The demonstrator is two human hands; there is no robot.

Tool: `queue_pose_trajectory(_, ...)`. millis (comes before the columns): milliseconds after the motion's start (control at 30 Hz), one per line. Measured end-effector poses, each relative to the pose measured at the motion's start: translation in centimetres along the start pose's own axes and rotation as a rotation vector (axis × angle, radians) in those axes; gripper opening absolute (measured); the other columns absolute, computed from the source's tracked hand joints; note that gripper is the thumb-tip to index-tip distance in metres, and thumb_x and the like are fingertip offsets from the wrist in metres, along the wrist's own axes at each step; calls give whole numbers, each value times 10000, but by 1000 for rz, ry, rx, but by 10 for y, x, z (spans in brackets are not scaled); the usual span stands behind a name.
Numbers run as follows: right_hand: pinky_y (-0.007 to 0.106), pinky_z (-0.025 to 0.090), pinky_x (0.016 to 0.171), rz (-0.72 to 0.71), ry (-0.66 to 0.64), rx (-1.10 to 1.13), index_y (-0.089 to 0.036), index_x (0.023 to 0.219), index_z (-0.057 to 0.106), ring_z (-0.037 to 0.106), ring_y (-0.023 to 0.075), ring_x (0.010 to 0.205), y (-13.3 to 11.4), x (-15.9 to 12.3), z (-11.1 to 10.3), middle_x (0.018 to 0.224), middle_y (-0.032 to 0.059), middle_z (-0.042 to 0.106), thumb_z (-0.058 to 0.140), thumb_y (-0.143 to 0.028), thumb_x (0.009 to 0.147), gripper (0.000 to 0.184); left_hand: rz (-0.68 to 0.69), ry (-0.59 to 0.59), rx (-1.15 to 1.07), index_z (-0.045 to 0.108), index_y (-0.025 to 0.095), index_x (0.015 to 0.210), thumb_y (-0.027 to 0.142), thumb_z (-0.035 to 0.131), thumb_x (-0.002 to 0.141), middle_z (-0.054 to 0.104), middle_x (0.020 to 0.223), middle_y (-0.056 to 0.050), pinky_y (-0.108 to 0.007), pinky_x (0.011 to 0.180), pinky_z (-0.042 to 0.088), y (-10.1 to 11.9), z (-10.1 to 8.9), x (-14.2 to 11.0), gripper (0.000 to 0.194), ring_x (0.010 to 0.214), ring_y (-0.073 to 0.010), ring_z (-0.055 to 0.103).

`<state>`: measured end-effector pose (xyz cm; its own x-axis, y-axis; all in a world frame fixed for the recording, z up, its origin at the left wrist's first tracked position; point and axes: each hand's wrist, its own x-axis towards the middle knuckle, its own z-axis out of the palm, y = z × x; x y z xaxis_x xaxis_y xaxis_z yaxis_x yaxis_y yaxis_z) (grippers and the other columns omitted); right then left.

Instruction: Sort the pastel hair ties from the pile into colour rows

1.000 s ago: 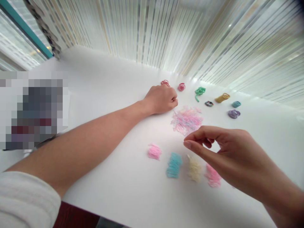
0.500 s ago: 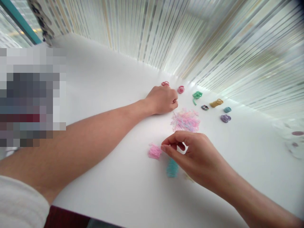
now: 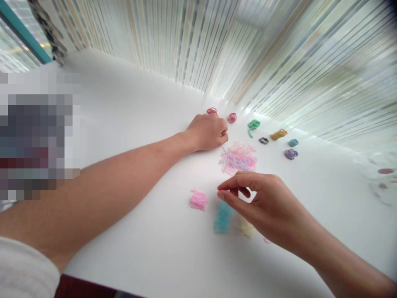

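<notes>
My left hand (image 3: 208, 131) rests on the white table as a loose fist, and nothing shows in it. Just right of it lies a mixed pile of thin pastel strands (image 3: 238, 158). My right hand (image 3: 257, 198) hovers in front of that pile, its thumb and index tips slightly apart with nothing visible between them. Below and left of those tips is a small pink heap of strands (image 3: 199, 200). A blurred turquoise heap (image 3: 222, 218) lies under the right hand. The pale yellow heap (image 3: 246, 227) is partly covered by that hand, as is a bit of pink beside it.
Along the table's far side sit small coils: red (image 3: 212, 111), pink-red (image 3: 232, 118), green (image 3: 254, 125), multicoloured (image 3: 264, 140), mustard (image 3: 278, 134), teal (image 3: 293, 142) and purple (image 3: 291, 154). A string curtain (image 3: 192, 45) hangs behind. A pixelated area covers the left side.
My right hand has drawn back rightward from the pink heap, and its fingertips have parted a little. More of the yellow heap shows. My left hand stays in place as the view shifts slightly.
</notes>
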<state>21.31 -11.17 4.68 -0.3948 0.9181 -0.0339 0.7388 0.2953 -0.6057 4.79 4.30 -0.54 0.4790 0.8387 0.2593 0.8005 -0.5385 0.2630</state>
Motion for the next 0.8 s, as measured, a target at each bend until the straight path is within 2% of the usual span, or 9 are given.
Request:
queue_pose_trajectory(100, 316, 476, 556, 21, 118, -32, -285, 835, 874, 674, 182, 622, 17, -10, -28, 745, 13, 805, 765, -394, 953, 195, -3, -1, 26, 809, 179, 884, 311, 580, 980, 787, 911, -137, -409, 814, 483, 0, 0, 0, 281, 949, -310, 736)
queue_pose_trajectory(233, 343, 448, 568, 162, 451, -96, -272, 879, 882, 649, 202, 642, 51, -18, -79, 738, 37, 785, 862, -541, 909, 271, -27, -28, 57, 737, 198, 768, 340, 562, 975, 736, 823, -113, -391, 752, 419, -3, -3, 1, 306, 864, -294, 711)
queue_pose_trajectory(300, 350, 473, 617, 232, 578, 10, -246, 907, 874, 675, 218, 735, 68, -16, -97, 828, 68, 814, 886, -543, 893, 297, -48, -31, 60, 658, 209, 683, 366, 567, 959, 692, 755, -94, -379, 717, 369, -5, -4, 1, 329, 799, -276, 677)
queue_pose_trajectory(333, 348, 483, 637, 255, 598, 90, -231, 904, 863, 682, 217, 760, 77, -14, -102, 848, 77, 815, 893, -526, 882, 297, -44, -33, 57, 609, 214, 652, 380, 565, 954, 674, 731, -86, -376, 694, 338, -6, -4, 2, 348, 772, -270, 656)
queue_pose_trajectory(433, 327, 490, 629, 217, 625, 285, -211, 908, 826, 668, 196, 735, 103, 1, -97, 831, 68, 791, 894, -492, 821, 301, -27, -27, 38, 441, 214, 594, 382, 562, 931, 628, 669, -66, -364, 657, 264, -7, -7, 3, 395, 713, -243, 597)
queue_pose_trajectory(567, 324, 498, 629, 142, 470, 369, -197, 877, 806, 636, 177, 687, 132, 20, -63, 789, 53, 764, 858, -476, 816, 290, -39, -30, 24, 350, 218, 589, 392, 570, 902, 546, 585, -39, -354, 632, 242, -8, -11, 3, 420, 633, -213, 501)
queue_pose_trajectory(667, 305, 447, 594, 101, 342, 350, -188, 879, 807, 568, 152, 642, 141, 21, -45, 740, 31, 721, 816, -456, 853, 270, -30, -27, 34, 323, 221, 595, 415, 561, 897, 497, 571, -24, -353, 627, 235, -8, -12, 3, 431, 613, -197, 433)
queue_pose_trajectory(800, 289, 407, 580, 33, 280, 279, -178, 896, 813, 520, 136, 624, 139, 14, -41, 700, 3, 662, 800, -400, 865, 225, -48, -38, 48, 315, 221, 602, 434, 557, 895, 470, 580, -20, -361, 642, 228, -8, -13, 3, 436, 616, -191, 378)
